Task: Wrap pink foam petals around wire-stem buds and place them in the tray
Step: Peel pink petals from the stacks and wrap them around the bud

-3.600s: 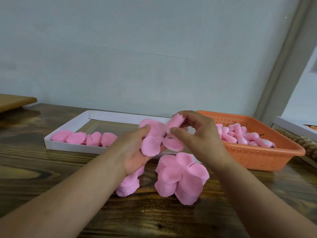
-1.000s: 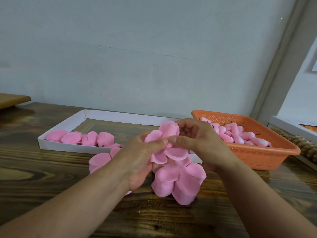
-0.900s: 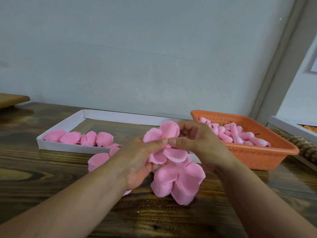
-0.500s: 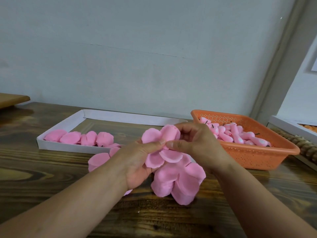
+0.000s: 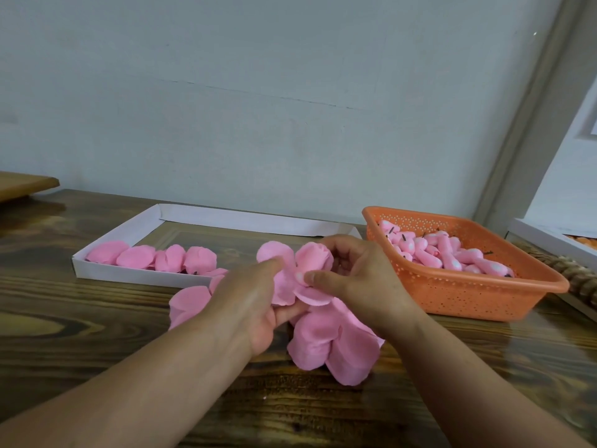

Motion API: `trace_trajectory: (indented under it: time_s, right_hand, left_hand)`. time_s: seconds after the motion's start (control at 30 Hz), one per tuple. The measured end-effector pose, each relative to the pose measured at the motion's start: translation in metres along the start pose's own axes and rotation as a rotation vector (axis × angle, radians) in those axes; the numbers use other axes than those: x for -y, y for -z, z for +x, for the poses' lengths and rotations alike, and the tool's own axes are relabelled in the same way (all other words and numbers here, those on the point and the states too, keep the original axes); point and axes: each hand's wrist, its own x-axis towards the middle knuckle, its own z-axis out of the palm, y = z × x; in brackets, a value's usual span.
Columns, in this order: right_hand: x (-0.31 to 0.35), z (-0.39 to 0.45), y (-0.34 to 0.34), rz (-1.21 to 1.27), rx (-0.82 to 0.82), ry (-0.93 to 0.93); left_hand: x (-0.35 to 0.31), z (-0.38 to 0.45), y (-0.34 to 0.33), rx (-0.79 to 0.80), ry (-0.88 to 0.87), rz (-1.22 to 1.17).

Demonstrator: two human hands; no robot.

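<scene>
Both hands meet over the table's middle around a pink foam petal piece (image 5: pixel 284 273) being folded about a bud. My left hand (image 5: pixel 248 305) grips it from the left with thumb on top. My right hand (image 5: pixel 358 279) pinches the petals from the right, thumb pressing a lower petal; the wrapped part (image 5: pixel 315 258) stands up between the fingers. The wire stem is hidden. A stack of petal pieces (image 5: pixel 336 347) lies just below my hands, another (image 5: pixel 190 302) to the left. The white tray (image 5: pixel 129 276) holds several wrapped flowers (image 5: pixel 161 258).
An orange perforated basket (image 5: pixel 468 295) at the right holds several pink buds (image 5: pixel 445 257) with dark stems. A white box edge (image 5: pixel 549 240) and a braided rope (image 5: pixel 578 279) lie at the far right. A wooden board (image 5: pixel 22 185) sits far left.
The petal piece has been folded tighter around the bud, and both hands have sunk slightly toward the table. The stacks, tray and basket have not moved.
</scene>
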Motion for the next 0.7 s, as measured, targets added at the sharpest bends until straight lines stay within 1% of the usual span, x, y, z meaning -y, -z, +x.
trace_trajectory:
  time_s: [0.1,0.23,0.3,0.4,0.57,0.7]
  right_hand:
    - [0.002,-0.001,0.003,-0.028,0.073,0.021]
    - [0.006,-0.001,0.007,-0.066,0.112,0.057]
    - [0.008,0.0,0.009,-0.094,0.107,0.075]
    - [0.01,0.0,0.009,-0.147,0.094,0.087]
    - [0.009,0.001,0.01,-0.144,0.021,0.056]
    - [0.007,0.002,0.011,-0.165,0.02,0.051]
  left_hand:
    - [-0.002,-0.002,0.001,-0.028,0.012,0.02]
    - [-0.001,-0.002,-0.003,0.006,-0.036,0.175]
    - [0.001,-0.002,-0.003,0.019,-0.092,0.254]
    - [0.003,-0.003,-0.002,0.054,-0.151,0.309]
    - [0.006,-0.004,-0.003,0.099,-0.171,0.343]
    - [0.009,-0.004,-0.003,0.128,-0.184,0.41]
